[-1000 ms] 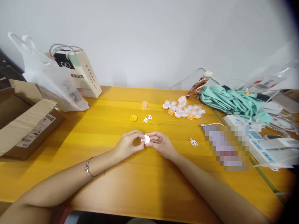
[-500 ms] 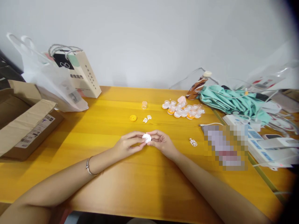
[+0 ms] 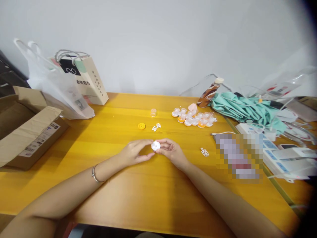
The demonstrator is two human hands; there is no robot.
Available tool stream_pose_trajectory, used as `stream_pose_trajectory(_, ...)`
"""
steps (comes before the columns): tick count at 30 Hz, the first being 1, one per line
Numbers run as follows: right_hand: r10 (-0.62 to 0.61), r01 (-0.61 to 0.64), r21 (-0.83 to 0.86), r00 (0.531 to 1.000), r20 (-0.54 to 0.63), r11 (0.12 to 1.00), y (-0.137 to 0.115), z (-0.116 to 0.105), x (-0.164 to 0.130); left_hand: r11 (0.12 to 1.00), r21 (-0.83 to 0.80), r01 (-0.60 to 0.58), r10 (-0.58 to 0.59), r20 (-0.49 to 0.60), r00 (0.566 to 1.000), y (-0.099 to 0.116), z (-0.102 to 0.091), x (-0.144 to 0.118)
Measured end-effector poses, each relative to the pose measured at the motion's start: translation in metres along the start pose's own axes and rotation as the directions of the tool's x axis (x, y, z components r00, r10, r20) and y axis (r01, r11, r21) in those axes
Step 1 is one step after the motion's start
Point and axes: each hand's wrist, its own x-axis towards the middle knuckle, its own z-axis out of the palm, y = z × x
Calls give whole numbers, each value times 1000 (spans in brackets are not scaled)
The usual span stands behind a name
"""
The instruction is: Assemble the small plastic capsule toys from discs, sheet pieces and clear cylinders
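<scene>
My left hand (image 3: pixel 135 152) and my right hand (image 3: pixel 172 152) meet over the middle of the yellow wooden table (image 3: pixel 148 191). Between their fingertips they pinch a small round white plastic piece (image 3: pixel 156 145), its flat face turned up. A silver bracelet (image 3: pixel 95 174) sits on my left wrist. Just beyond the hands lie two small white cut-out pieces (image 3: pixel 156 127), a yellow disc (image 3: pixel 141 126) and a tiny clear cup (image 3: pixel 153 112). Another white cut-out piece (image 3: pixel 205 152) lies to the right of my right hand.
A cluster of clear and orange plastic parts (image 3: pixel 194 118) lies at the back right, near a tilted brown bottle (image 3: pixel 210 92) and teal cloth (image 3: pixel 247 109). A white power strip (image 3: pixel 274 155) is at the right. An open cardboard box (image 3: pixel 27 129), plastic bag (image 3: pixel 56 89) and paper bag (image 3: pixel 86 79) stand left.
The white piece has been turned between my fingertips, from a crumpled-looking edge view to a round face up. Both hands stayed at the same spot; the view shifted slightly.
</scene>
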Motion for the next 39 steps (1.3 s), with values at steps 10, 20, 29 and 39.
stream_pose_trajectory(10, -15, 12, -61, 999, -44, 998, 1, 1, 1, 927, 203, 315, -330, 42, 943, -56, -8, 26)
stream_pose_trajectory(20, -23, 20, -55, 998, -58, 998, 0, 1, -1, 850, -178, 496, -495, 55, 867, -51, -4, 30)
stream_pose_trajectory(29, 7, -14, -93, 997, -79, 996, 2, 1, -1, 81, -862, 500, -644, 338, 686, 6, -8, 10)
stream_pose_trajectory(39, -17, 4, -155, 996, -83, 988, 1, 4, -3, 119, -857, 501, -598, 341, 725, 0, 3, 0)
